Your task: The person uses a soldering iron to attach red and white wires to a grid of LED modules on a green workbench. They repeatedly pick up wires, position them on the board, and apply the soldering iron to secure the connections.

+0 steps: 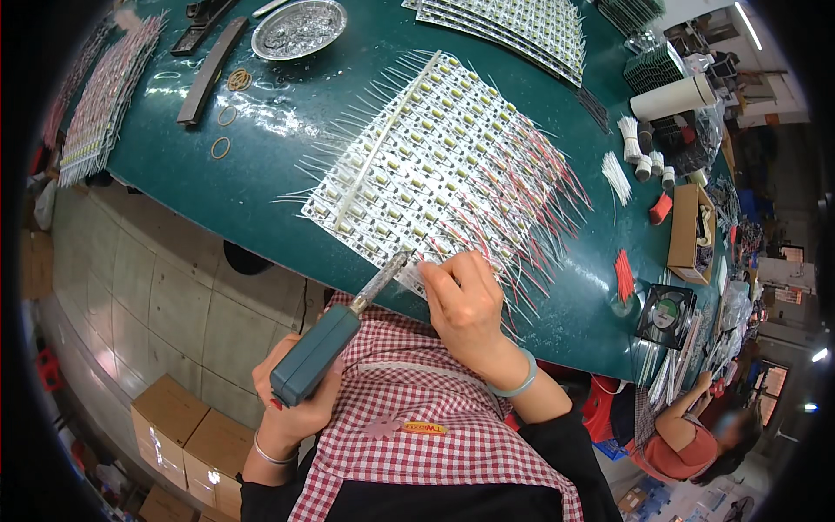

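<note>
My left hand (306, 418) is wrapped around the dark green handle of a soldering gun (317, 350). Its metal barrel slants up and right, with the tip at the near edge of a white circuit board panel (417, 143). Close beside that tip, my right hand (468, 304) pinches a thin wire, mostly hidden by the fingers. Rows of small yellowish parts cover the panel. Red and white wires (544, 196) fan out from its right side, and pale wires stick out along its left side. A long pale strip (387, 142) lies across the panel.
The green table (209, 196) also bears a metal dish (298, 30), rubber bands (228, 115), stacked panels (522, 30), white wire bundles (616, 178), red wires (624, 276) and a black fan (665, 315). Cartons (170, 409) stand on the floor. A co-worker (687, 439) is at the right.
</note>
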`<state>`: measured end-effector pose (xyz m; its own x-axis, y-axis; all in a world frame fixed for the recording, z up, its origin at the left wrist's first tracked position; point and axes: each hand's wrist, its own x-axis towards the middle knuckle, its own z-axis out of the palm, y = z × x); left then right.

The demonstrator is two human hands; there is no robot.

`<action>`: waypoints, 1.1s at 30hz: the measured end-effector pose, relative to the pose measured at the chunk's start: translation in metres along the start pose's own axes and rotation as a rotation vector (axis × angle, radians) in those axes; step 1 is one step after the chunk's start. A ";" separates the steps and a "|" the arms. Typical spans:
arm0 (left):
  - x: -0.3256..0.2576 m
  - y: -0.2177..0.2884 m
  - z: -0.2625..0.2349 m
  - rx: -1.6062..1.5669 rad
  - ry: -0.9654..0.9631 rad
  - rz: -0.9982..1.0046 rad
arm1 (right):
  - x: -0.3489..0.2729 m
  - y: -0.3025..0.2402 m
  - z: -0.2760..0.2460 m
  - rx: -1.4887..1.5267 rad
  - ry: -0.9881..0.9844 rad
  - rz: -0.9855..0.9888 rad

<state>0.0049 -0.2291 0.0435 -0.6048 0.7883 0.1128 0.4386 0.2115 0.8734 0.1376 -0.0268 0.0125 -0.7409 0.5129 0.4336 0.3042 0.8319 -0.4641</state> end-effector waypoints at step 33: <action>-0.019 -0.002 -0.009 0.027 0.004 -0.006 | -0.011 -0.015 0.008 0.004 0.004 -0.015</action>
<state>0.0095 -0.2501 0.0440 -0.6106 0.7843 0.1094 0.4524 0.2321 0.8611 0.1362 -0.0469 0.0090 -0.7427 0.5013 0.4439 0.2908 0.8387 -0.4605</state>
